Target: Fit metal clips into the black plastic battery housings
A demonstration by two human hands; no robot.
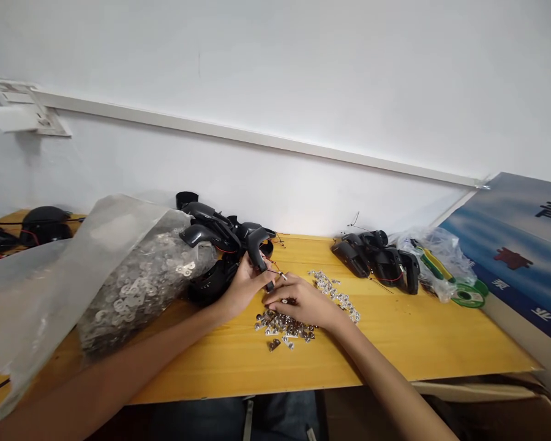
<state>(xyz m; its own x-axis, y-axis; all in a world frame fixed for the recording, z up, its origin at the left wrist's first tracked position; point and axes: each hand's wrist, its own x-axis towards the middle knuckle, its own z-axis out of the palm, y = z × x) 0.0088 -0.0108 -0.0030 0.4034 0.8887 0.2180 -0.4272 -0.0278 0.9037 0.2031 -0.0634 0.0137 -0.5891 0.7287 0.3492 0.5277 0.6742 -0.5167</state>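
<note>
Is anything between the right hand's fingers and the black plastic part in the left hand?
Nothing visible blocks them: the right hand is at the lower tip of the black plastic part gripped by the left hand. Only thin wires run there.

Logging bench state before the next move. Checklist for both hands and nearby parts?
1. Left hand holding black plastic housing: ok.
2. Right hand next to thin wires at the housing's end: ok.
3. Right-hand contact with those wires: cannot tell, too small.
4. Loose metal fittings within reach, below the right hand: ok.
5. Left forearm clear of bag of metal washers: not ok, it appears to touch the bag.
</note>
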